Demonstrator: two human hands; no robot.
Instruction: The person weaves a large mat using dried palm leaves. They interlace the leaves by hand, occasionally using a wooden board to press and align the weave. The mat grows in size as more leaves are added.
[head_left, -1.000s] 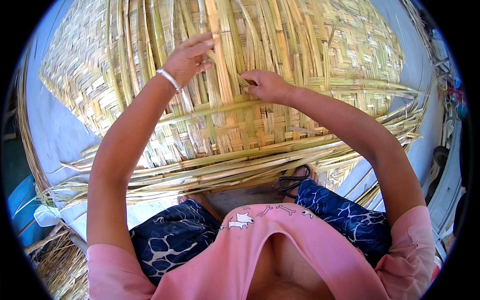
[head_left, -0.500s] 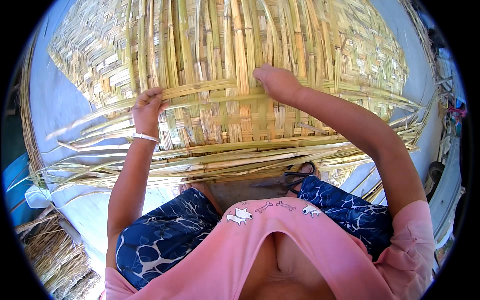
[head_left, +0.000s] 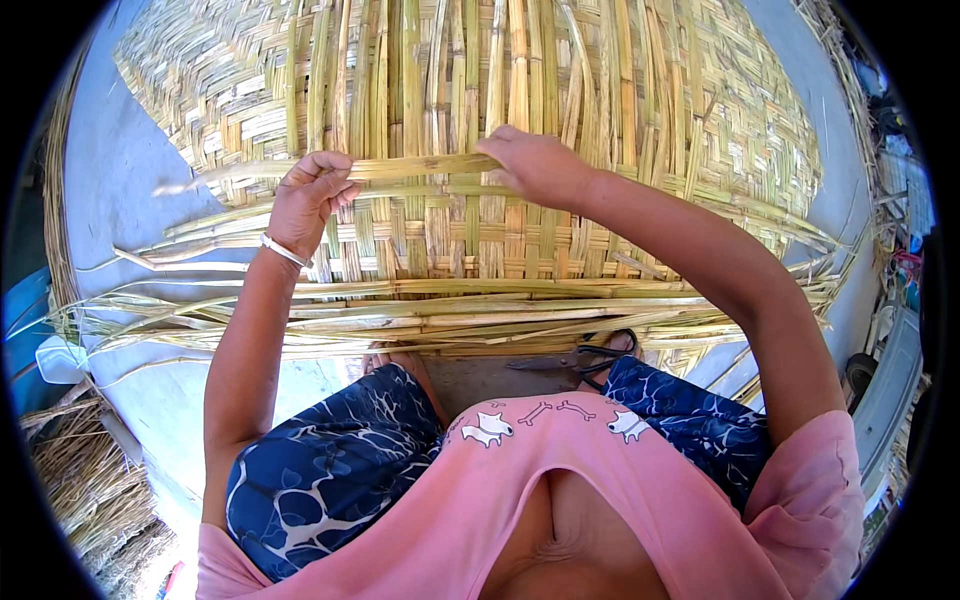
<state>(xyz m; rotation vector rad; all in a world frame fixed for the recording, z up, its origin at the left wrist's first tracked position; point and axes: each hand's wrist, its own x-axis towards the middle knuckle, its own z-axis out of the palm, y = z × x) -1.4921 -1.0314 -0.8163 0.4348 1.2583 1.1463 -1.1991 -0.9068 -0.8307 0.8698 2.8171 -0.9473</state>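
Note:
A yellow-green split reed strip [head_left: 420, 167] runs sideways across the upright strips. My left hand [head_left: 312, 195], with a white bangle at the wrist, is closed on it, and the strip's loose end sticks out to the left, blurred. My right hand [head_left: 540, 168] pinches the same strip farther right; its fingertips are partly hidden. Beneath both hands lies a large woven mat [head_left: 200, 110], its long upright strips [head_left: 410, 90] running away from me. Just nearer than my hands, another crosswise strip [head_left: 430, 190] lies over the weave.
Loose reed strips [head_left: 470, 312] lie across the mat's near side. Black-handled scissors [head_left: 605, 352] rest by my right foot. A white container [head_left: 62, 358] and a straw heap [head_left: 90, 490] are at the left. The mat lies on a bluish floor [head_left: 120, 190].
Both hands have moved a little away from me, the right also leftward. The strip between them is now lifted and straighter, and its left end has swung farther off.

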